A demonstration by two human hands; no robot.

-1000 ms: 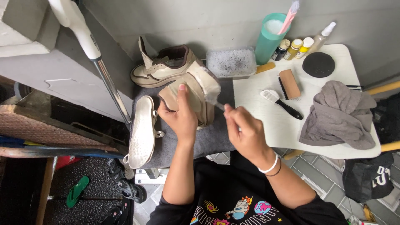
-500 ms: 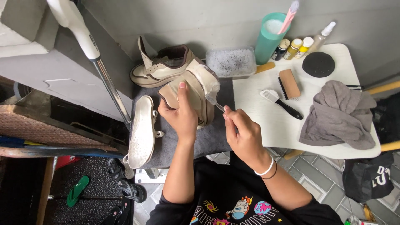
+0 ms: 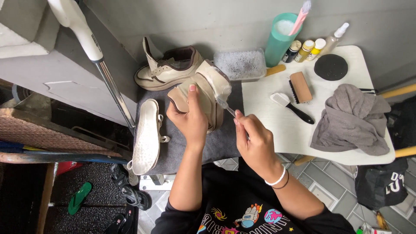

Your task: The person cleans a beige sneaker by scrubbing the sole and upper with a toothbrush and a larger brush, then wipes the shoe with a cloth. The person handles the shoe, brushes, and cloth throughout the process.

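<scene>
Left hand (image 3: pixel 190 121) is clamped on a beige shoe (image 3: pixel 203 97), palm over its side, thumb pointing up along it, fingers wrapped round the far side. The shoe is tipped on its side with the white sole facing right, over a grey mat (image 3: pixel 216 143).

Right hand (image 3: pixel 255 141) has its fingers pinched shut on a small brush (image 3: pixel 226 106). Handle runs up-left from the fingertips; the head touches the shoe's sole edge, which looks foamy there. White band and dark band on that wrist.

Around it:
- Second shoe (image 3: pixel 167 69) stands upright just behind the held one, tongue pulled up, no laces visible.
- Insole (image 3: pixel 146 136) lies on the mat's left edge, lengthwise, left of the left hand.
- Clear tub (image 3: pixel 240 64) of sudsy water sits behind the held shoe, against the wall.
- White table (image 3: pixel 277 130) to the right. On it: teal cup (image 3: pixel 277 43) with a pink brush (image 3: pixel 301 15) standing in it, a row of small bottles (image 3: pixel 308 50) beside the cup, a black round pad (image 3: pixel 330 67), a wooden brush (image 3: pixel 300 86), a black-handled brush (image 3: pixel 292 106) with white bristles, and a crumpled grey cloth (image 3: pixel 351 121) at the right end.
- White-and-metal pole (image 3: pixel 99 60) slants down at left of the mat.
- Green sandal (image 3: pixel 79 198) and black sandals (image 3: pixel 130 193) on the dark floor at lower left; black bag (image 3: pixel 381 186) at lower right.
</scene>
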